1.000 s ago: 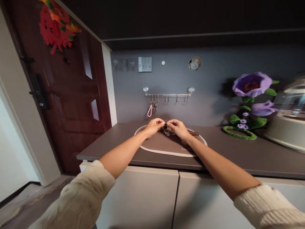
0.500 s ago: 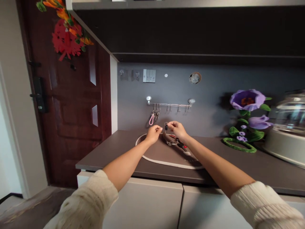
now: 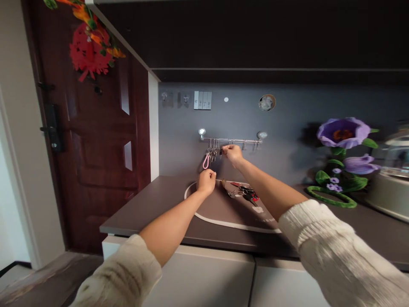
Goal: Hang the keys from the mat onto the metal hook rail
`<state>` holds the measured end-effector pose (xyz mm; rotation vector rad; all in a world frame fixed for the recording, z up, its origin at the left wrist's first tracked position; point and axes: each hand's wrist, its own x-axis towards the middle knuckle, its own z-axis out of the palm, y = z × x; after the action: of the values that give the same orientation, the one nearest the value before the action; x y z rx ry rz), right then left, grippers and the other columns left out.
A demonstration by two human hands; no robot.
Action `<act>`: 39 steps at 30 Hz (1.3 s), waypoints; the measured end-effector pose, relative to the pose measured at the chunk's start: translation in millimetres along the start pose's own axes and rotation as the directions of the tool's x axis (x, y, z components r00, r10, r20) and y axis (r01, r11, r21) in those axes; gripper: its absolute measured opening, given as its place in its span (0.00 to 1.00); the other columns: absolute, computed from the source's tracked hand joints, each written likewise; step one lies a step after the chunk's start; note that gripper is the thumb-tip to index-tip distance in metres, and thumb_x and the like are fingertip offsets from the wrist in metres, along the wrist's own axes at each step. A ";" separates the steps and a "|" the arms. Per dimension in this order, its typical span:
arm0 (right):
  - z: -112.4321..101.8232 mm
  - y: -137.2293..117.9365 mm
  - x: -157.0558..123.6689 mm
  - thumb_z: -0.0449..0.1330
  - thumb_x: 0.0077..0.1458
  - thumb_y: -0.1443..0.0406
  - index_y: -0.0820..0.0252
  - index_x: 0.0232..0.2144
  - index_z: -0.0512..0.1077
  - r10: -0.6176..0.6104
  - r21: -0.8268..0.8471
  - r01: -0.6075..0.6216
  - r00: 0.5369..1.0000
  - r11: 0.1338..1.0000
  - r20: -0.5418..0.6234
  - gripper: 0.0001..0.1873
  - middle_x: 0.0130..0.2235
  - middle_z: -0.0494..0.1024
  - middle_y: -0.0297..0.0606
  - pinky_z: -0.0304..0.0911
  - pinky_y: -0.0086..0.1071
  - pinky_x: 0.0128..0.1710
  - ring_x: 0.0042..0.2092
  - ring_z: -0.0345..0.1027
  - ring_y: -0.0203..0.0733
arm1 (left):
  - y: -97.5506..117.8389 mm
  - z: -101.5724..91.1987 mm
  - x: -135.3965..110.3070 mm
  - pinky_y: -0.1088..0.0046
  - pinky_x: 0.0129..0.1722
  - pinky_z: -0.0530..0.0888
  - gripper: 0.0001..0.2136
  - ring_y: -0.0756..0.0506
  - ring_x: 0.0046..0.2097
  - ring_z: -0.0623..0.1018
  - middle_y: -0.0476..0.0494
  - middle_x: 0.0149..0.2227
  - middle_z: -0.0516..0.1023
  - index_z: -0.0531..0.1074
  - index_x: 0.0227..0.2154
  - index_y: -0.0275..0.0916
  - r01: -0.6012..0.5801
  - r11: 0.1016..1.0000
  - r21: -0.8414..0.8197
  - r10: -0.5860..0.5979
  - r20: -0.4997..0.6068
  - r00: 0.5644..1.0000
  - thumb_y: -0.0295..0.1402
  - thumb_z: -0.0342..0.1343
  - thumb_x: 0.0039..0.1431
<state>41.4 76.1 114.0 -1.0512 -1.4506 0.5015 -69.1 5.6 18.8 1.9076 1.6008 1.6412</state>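
Note:
At the hook rail (image 3: 231,140) on the wall, my right hand (image 3: 233,155) is pinched on a small key (image 3: 220,153) with a dark head, just under the hooks. Several keys hang from the hooks to its left, along with a pink loop strap (image 3: 206,161). Lower down, my left hand (image 3: 206,181) is closed with its fingers curled, below the strap and apart from it; nothing shows in it. A pile of keys (image 3: 247,192) lies on the brown mat (image 3: 220,212) with a pale rim, beneath my right forearm.
The dark countertop (image 3: 143,204) carries a purple fabric flower (image 3: 343,132) and a pale appliance with a clear dome (image 3: 391,187) on the right. Above hangs a dark cabinet (image 3: 255,38). A dark red door (image 3: 92,170) stands at the left.
My right hand has risen from above the mat to the hook rail with the key. My left hand has dropped slightly and stays near the mat's left side.

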 end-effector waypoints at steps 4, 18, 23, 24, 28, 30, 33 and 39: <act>10.8 -1.0 10.1 0.54 0.43 0.64 0.63 0.20 0.69 0.018 -0.052 -0.022 0.997 0.998 -0.069 0.07 0.22 0.70 0.35 0.57 0.28 0.29 0.25 0.61 0.33 | -0.8 -0.1 -0.1 0.72 0.36 0.65 0.09 0.48 0.33 0.72 0.43 0.30 0.75 0.71 0.23 0.36 -0.008 0.999 0.047 0.008 0.009 1.000 0.32 0.47 0.54; 24.7 13.5 21.1 0.55 0.45 0.65 0.65 0.24 0.72 0.036 -0.107 -0.053 0.988 0.993 -0.152 0.08 0.26 0.75 0.42 0.61 0.28 0.30 0.30 0.68 0.39 | 1.0 -1.5 -0.7 0.71 0.38 0.65 0.09 0.47 0.35 0.72 0.42 0.32 0.75 0.70 0.24 0.37 -0.007 0.998 0.062 0.005 0.031 1.000 0.31 0.47 0.54; 24.3 22.0 23.4 0.56 0.44 0.65 0.64 0.23 0.71 0.035 -0.090 -0.049 0.988 0.995 -0.153 0.07 0.23 0.73 0.40 0.61 0.29 0.30 0.28 0.67 0.38 | 0.8 -1.9 -0.9 0.71 0.39 0.65 0.09 0.47 0.35 0.72 0.41 0.32 0.75 0.71 0.24 0.37 -0.002 0.998 0.056 0.001 0.024 1.000 0.32 0.47 0.54; 24.2 23.4 24.0 0.56 0.44 0.65 0.64 0.22 0.71 0.037 -0.084 -0.050 0.988 0.995 -0.150 0.07 0.23 0.73 0.40 0.61 0.29 0.30 0.28 0.67 0.37 | 0.8 -1.9 -0.9 0.71 0.39 0.65 0.09 0.47 0.35 0.72 0.41 0.32 0.75 0.71 0.24 0.37 -0.001 0.998 0.056 0.000 0.025 1.000 0.31 0.47 0.54; 23.8 27.5 25.0 0.57 0.44 0.64 0.65 0.21 0.70 0.040 -0.074 -0.050 0.991 0.996 -0.128 0.08 0.20 0.72 0.37 0.61 0.28 0.29 0.25 0.65 0.35 | 0.6 -1.4 -0.9 0.70 0.39 0.66 0.09 0.47 0.35 0.72 0.41 0.32 0.75 0.71 0.25 0.36 -0.007 0.998 0.059 0.005 0.042 0.999 0.31 0.48 0.54; 22.5 28.1 23.8 0.57 0.44 0.64 0.65 0.21 0.70 0.036 -0.067 -0.043 0.993 0.997 -0.112 0.08 0.20 0.71 0.37 0.61 0.28 0.29 0.25 0.64 0.34 | 0.2 -0.9 -1.0 0.70 0.39 0.66 0.08 0.47 0.35 0.72 0.42 0.32 0.75 0.71 0.25 0.36 -0.026 0.998 0.052 0.023 0.051 0.998 0.31 0.48 0.54; 18.6 26.0 18.7 0.56 0.44 0.65 0.64 0.21 0.70 0.059 -0.037 -0.062 0.994 0.997 -0.096 0.07 0.21 0.72 0.36 0.61 0.28 0.29 0.24 0.64 0.32 | -0.9 0.0 -1.2 0.70 0.40 0.66 0.08 0.47 0.35 0.71 0.42 0.32 0.75 0.71 0.25 0.36 -0.068 0.997 0.044 0.065 0.062 0.996 0.30 0.48 0.54; 5.0 15.9 0.4 0.53 0.48 0.69 0.64 0.19 0.67 0.113 0.075 -0.109 0.992 0.991 -0.056 0.08 0.23 0.71 0.35 0.59 0.26 0.27 0.22 0.60 0.29 | -3.4 0.6 -1.8 0.71 0.40 0.66 0.08 0.48 0.36 0.71 0.42 0.33 0.74 0.71 0.26 0.36 -0.159 0.986 0.056 0.154 0.090 0.984 0.30 0.48 0.54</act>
<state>41.7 85.6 100.4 -1.0851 -1.3166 0.5926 -70.3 6.0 15.2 2.1545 1.5219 1.5580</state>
